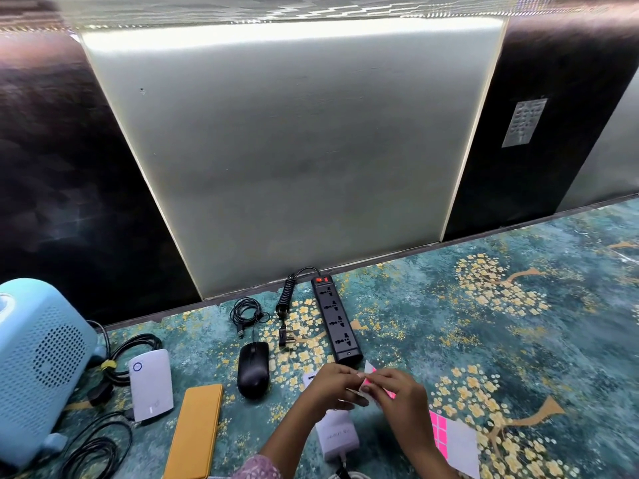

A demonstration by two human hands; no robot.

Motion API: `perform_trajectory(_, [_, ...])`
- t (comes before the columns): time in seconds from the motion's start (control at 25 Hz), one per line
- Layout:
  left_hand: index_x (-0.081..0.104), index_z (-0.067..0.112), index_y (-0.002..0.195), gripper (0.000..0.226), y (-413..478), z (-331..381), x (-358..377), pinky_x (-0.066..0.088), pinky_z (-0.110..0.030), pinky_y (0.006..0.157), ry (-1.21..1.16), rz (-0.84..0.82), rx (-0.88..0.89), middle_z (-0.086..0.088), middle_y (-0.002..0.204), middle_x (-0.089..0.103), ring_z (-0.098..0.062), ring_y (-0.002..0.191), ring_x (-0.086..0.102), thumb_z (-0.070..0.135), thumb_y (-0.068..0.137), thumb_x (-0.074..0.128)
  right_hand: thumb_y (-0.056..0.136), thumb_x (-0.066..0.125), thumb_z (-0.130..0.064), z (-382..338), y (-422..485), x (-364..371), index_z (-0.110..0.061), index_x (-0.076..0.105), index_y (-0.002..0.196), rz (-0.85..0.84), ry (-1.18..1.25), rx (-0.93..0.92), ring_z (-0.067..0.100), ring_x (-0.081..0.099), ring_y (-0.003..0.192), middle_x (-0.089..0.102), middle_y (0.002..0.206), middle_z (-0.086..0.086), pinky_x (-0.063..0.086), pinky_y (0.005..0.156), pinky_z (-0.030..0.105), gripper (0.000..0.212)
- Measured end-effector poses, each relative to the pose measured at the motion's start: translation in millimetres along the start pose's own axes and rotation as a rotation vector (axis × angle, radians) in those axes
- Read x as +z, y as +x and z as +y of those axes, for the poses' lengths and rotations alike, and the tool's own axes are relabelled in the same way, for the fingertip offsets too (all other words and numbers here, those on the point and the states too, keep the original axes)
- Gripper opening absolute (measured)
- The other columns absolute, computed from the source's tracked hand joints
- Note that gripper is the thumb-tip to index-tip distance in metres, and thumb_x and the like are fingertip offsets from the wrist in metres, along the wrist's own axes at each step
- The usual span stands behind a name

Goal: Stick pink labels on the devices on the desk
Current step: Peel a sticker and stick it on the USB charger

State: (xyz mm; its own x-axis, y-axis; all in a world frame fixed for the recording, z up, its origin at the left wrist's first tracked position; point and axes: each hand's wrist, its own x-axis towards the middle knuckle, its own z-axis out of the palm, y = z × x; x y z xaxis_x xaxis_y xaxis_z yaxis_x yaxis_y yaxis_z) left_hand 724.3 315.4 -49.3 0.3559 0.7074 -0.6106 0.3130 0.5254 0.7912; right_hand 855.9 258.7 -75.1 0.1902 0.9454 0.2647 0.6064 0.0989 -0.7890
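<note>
L hand (332, 387), R hand (397, 392) — both pinching, touching.

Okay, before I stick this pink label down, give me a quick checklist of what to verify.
1. Both the left hand and right hand pinch the label piece: ok.
2. Label peeled free of its backing: cannot tell.
3. The white charger lies below the hands: ok.
4. Pink labels on the mouse and power strip: not ok, none visible.
5. A spare label sheet lies by the right hand: ok.
</note>
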Motion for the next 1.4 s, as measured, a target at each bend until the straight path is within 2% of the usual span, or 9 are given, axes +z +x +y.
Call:
perform_trajectory(0.12, [0.058, 0.016, 0.061, 0.034, -1, 2, 3, 0.042, -0.016, 0.05, -0.006, 0.033, -0.027, 0.005, 0.045, 0.061, -0.009, 0.045, 0.065, 0.034, 0.089, 0.056, 0.058, 0.081, -0.004, 3, 0, 1, -0.028, 0.068, 0.084, -0.015, 0.035, 0.041, -0.003, 0.057, 0.078, 0.057, 0.063, -0.04, 0.04, 0.067, 0.005, 0.037])
perform_trajectory(0.4, [0.047, 0.011, 0.051, 0.038, -2, 6, 7, 0.034, -0.018, 0.045, 0.062, 0.078, -0.058, 0.003, 0.027, 0.048, -0.008, 0.03, 0.055, 0.011, 0.088, 0.054, 0.058, 0.082, -0.008, 3, -3, 2, -0.025, 0.07, 0.07, -0.013, 0.014, 0.015, 0.003, 0.056, 0.076, 0.058, 0.067, -0.041, 0.04, 0.065, 0.008, 0.024])
perform_trajectory(0.48, [0.046, 0.011, 0.053, 0.037, -1, 6, 5, 0.034, -0.019, 0.045, 0.069, 0.085, -0.057, 0.003, 0.028, 0.049, -0.01, 0.033, 0.059, 0.012, 0.089, 0.053, 0.058, 0.081, -0.006, 1, 0, 2, -0.028, 0.069, 0.067, -0.03, 0.038, 0.039, 0.0, 0.057, 0.077, 0.062, 0.069, -0.035, 0.041, 0.065, 0.009, 0.026])
perform_trajectory(0.6, [0.048, 0.013, 0.055, 0.034, 1, 4, 1, 0.03, -0.019, 0.043, 0.126, 0.052, -0.022, 0.003, 0.033, 0.053, -0.008, 0.036, 0.06, 0.011, 0.089, 0.054, 0.057, 0.079, 0.001, 1, 6, 0, -0.04, 0.064, 0.05, -0.137, 0.119, 0.122, -0.001, 0.059, 0.076, 0.065, 0.069, -0.006, 0.042, 0.063, 0.006, 0.044])
perform_trajectory(0.68, [0.051, 0.015, 0.057, 0.032, 0, 2, -1, 0.028, -0.019, 0.042, 0.162, 0.042, 0.003, 0.003, 0.042, 0.056, -0.005, 0.037, 0.059, 0.013, 0.089, 0.055, 0.055, 0.08, 0.0, 1, 11, -1, -0.041, 0.061, 0.046, -0.174, 0.128, 0.159, -0.002, 0.058, 0.077, 0.063, 0.071, -0.004, 0.04, 0.061, 0.005, 0.046])
perform_trajectory(0.88, [0.055, 0.018, 0.058, 0.027, 2, 4, -4, 0.041, -0.024, 0.065, -0.011, 0.065, -0.145, 0.005, 0.051, 0.055, -0.008, 0.054, 0.057, 0.017, 0.084, 0.055, 0.059, 0.081, -0.007, -5, 12, -1, -0.036, 0.067, 0.065, -0.107, 0.102, 0.142, 0.003, 0.058, 0.079, 0.064, 0.072, -0.005, 0.046, 0.063, 0.018, 0.033])
perform_trajectory(1.12, [0.05, 0.016, 0.049, 0.035, 5, 7, -1, 0.04, -0.025, 0.067, -0.256, 0.027, -0.312, 0.008, 0.035, 0.05, -0.01, 0.057, 0.055, 0.019, 0.083, 0.056, 0.066, 0.078, -0.014, -4, 6, 3, -0.021, 0.073, 0.083, -0.061, -0.029, -0.006, 0.014, 0.06, 0.073, 0.063, 0.073, -0.009, 0.053, 0.065, 0.035, 0.019])
perform_trajectory(1.28, [0.05, 0.017, 0.049, 0.035, 6, 7, 0, 0.04, -0.025, 0.067, -0.207, 0.024, -0.309, 0.009, 0.036, 0.05, -0.009, 0.055, 0.056, 0.02, 0.083, 0.056, 0.063, 0.08, -0.013, -2, 7, 3, -0.024, 0.072, 0.081, -0.038, -0.033, -0.016, 0.01, 0.059, 0.071, 0.054, 0.07, -0.029, 0.049, 0.064, 0.025, 0.022])
perform_trajectory(1.4, [0.052, 0.016, 0.056, 0.031, 4, 8, 0, 0.041, -0.025, 0.066, -0.162, 0.04, -0.263, 0.009, 0.039, 0.054, -0.009, 0.06, 0.059, 0.02, 0.086, 0.052, 0.061, 0.081, -0.009, -2, 6, 3, -0.031, 0.07, 0.076, -0.034, 0.05, 0.012, 0.005, 0.059, 0.073, 0.062, 0.073, -0.025, 0.045, 0.063, 0.014, 0.029])
